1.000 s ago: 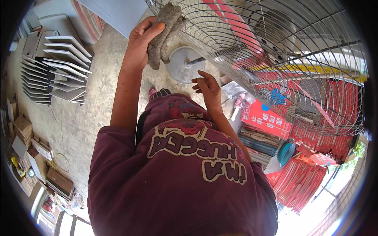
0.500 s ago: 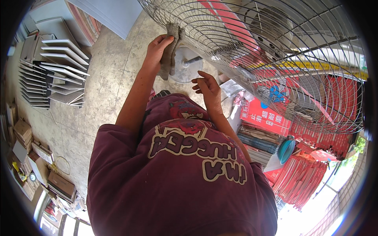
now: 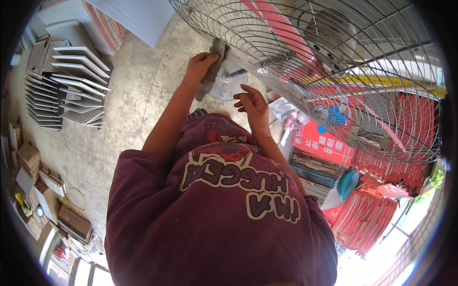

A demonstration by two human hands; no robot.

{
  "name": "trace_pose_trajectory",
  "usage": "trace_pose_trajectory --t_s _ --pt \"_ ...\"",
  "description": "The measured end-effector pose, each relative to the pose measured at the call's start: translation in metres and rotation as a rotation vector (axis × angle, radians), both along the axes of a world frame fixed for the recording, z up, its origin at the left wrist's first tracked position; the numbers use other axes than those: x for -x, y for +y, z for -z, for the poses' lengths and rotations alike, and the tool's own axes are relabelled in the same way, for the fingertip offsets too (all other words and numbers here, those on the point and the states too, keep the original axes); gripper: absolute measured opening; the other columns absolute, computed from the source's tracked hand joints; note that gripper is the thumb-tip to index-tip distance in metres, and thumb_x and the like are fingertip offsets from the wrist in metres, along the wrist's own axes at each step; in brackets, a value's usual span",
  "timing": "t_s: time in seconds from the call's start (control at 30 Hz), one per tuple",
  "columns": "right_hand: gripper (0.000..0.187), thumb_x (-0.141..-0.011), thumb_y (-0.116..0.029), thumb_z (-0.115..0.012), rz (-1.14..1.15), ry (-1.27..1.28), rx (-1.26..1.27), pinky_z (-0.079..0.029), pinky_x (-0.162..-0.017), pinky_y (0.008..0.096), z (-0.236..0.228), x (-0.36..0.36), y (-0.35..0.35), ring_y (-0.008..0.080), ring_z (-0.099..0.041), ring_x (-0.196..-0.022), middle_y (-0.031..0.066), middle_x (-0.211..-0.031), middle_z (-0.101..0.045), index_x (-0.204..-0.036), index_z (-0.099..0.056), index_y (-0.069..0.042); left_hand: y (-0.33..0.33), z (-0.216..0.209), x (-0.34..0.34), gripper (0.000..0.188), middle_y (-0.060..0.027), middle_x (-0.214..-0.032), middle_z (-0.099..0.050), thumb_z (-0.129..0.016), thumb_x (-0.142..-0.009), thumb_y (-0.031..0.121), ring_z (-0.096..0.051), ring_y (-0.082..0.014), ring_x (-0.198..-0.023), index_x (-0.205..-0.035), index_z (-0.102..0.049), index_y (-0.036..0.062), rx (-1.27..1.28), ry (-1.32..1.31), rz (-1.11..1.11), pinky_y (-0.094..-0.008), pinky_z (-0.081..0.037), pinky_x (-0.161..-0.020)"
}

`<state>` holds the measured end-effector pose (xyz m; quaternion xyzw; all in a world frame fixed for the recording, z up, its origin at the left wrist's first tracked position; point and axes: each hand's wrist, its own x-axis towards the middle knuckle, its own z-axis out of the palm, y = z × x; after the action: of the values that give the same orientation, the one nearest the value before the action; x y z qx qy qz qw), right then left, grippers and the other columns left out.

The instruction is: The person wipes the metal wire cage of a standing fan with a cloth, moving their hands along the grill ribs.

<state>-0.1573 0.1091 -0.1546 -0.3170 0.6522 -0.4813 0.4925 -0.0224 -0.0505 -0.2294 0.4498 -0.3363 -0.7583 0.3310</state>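
A crumpled grey rag (image 3: 210, 78) hangs from my left hand (image 3: 198, 70), whose thumb and fingers pinch its upper part. The rag's top end is close beside the lower-left rim of a big fan's wire cage (image 3: 267, 52); whether it touches the wire I cannot tell. Behind the cage are pink-red fan blades (image 3: 274, 24). My right hand (image 3: 254, 106) hovers below the cage, fingers apart and loosely bent, with nothing in it. Between and beyond my hands a round grey base (image 3: 233, 76) rests on the floor, partly covered by the rag.
Display racks of tile samples (image 3: 78, 86) stand at the left. Stacked red cartons (image 3: 365, 214) and a teal round basin (image 3: 347, 185) are on the right. Brown boxes (image 3: 74, 221) line the lower left. A pale panel (image 3: 138, 19) leans at the top, over the concrete floor (image 3: 129, 95).
My left hand has moved slightly right and down with the rag, along the fan cage's edge. The right hand has hardly moved.
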Motion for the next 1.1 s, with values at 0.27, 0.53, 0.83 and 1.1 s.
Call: trace_pose_trajectory --t_s 0.27,0.53,0.83,1.1 --pt "0.035 -0.090 -0.016 -0.053 -0.038 0.001 0.006 -0.048 -0.067 0.0243 0.001 -0.001 -0.005 0.0126 -0.061 -0.078 0.0087 -0.098 -0.064 -0.122 -0.049 -0.002 0.005 -0.045 0.000 0.030 -0.0035 -0.076 -0.061 -0.068 -0.080 0.026 -0.056 -0.0097 -0.066 -0.092 -0.062 -0.0011 0.090 0.093 -0.056 -0.0244 -0.044 -0.058" --pt "0.032 -0.088 -0.013 -0.056 -0.033 0.123 0.135 -0.047 -0.067 0.0236 -0.015 -0.003 -0.021 0.0107 -0.059 -0.081 0.0057 -0.100 -0.063 -0.119 -0.052 -0.003 0.015 -0.087 -0.009 0.030 -0.0026 -0.084 -0.061 -0.068 -0.081 0.024 -0.056 -0.0081 -0.073 -0.098 -0.059 0.0008 0.150 0.258 -0.113 -0.0237 -0.045 -0.063" --pt "0.046 -0.075 -0.014 -0.071 -0.139 0.523 0.355 -0.049 -0.070 0.0286 -0.046 -0.015 -0.038 0.0178 -0.057 -0.091 0.0098 -0.105 -0.055 -0.115 -0.052 -0.001 0.037 -0.107 -0.003 0.022 -0.0019 -0.090 -0.060 -0.064 -0.085 0.016 -0.057 -0.0074 -0.078 -0.102 -0.057 0.0040 0.147 0.495 -0.052 -0.0231 -0.047 -0.069" --pt "0.036 -0.075 -0.014 -0.072 -0.063 0.472 0.374 -0.050 -0.067 0.0287 -0.037 -0.012 -0.037 0.0190 -0.058 -0.084 0.0100 -0.096 -0.055 -0.104 -0.056 0.002 0.049 -0.098 0.006 0.028 -0.0039 -0.094 -0.061 -0.065 -0.084 0.015 -0.059 -0.0097 -0.082 -0.108 -0.056 0.0031 0.097 0.511 -0.002 -0.0240 -0.048 -0.071"
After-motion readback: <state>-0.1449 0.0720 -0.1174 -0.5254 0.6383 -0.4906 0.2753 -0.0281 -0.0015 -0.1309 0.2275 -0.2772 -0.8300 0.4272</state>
